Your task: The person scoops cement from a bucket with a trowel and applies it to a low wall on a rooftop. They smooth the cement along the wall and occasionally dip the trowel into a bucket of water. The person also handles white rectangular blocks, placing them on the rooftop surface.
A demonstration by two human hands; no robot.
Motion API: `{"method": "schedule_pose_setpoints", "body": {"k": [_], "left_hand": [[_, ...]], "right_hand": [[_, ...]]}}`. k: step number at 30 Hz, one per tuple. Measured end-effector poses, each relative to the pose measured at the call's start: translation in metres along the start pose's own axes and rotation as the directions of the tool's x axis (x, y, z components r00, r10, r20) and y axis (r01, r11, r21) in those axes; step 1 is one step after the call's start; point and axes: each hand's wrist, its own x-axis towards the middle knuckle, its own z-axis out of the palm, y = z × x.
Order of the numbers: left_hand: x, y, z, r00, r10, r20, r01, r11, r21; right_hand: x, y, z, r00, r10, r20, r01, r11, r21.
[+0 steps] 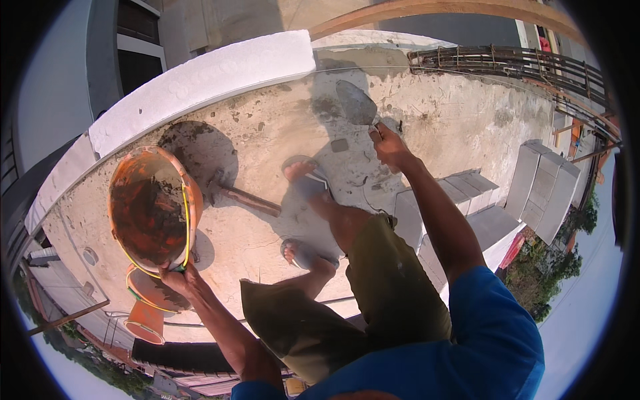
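My left hand point(180, 277) grips the near edge and yellow handle of an orange bucket point(147, 213) with dark, wet mortar smeared inside. Beneath it are more orange buckets point(143, 321). My right hand point(390, 147) holds a trowel point(355, 102) by its handle, the grey-coated blade pointing away over the concrete surface point(437, 120). A mortar-stained wooden tool point(250, 200) lies on the concrete to the right of the held bucket. My sandalled feet point(300, 173) are between my two hands.
A low white block wall point(200, 80) runs along the far left side. Tied steel bars point(507, 67) lie at the far right, near a wooden beam point(447, 13). Stacks of grey blocks point(537, 187) stand to my right. Beyond the edges are buildings and trees point(547, 273).
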Motion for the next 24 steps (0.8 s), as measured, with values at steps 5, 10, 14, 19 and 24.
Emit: {"method": "schedule_pose_setpoints", "body": {"k": [5, 10, 14, 19, 24], "left_hand": [[0.064, 0.001, -0.045, 0.993, 0.060, 0.098, -0.066, 0.996, 0.053], [0.082, 0.002, -0.082, 0.992, 0.099, 0.081, -0.114, 0.972, 0.208], [0.066, -0.010, -0.080, 0.993, 0.113, 0.011, -0.113, 0.964, 0.239], [0.049, -0.027, -0.099, 0.999, -0.036, 0.001, 0.035, 0.980, 0.198], [0.023, -0.045, -0.122, 0.968, -0.250, -0.022, 0.247, 0.931, 0.268]], "right_hand": [[0.037, -0.038, 0.022, 0.982, -0.147, -0.117, 0.151, 0.988, 0.028], [0.055, -0.029, 0.024, 0.969, -0.167, -0.185, 0.185, 0.979, 0.090], [0.062, -0.018, 0.033, 0.940, -0.276, -0.201, 0.291, 0.955, 0.049], [0.082, -0.020, 0.035, 0.915, -0.351, -0.199, 0.364, 0.931, 0.032], [0.094, -0.064, 0.032, 0.876, -0.460, -0.143, 0.452, 0.888, -0.088]]}}
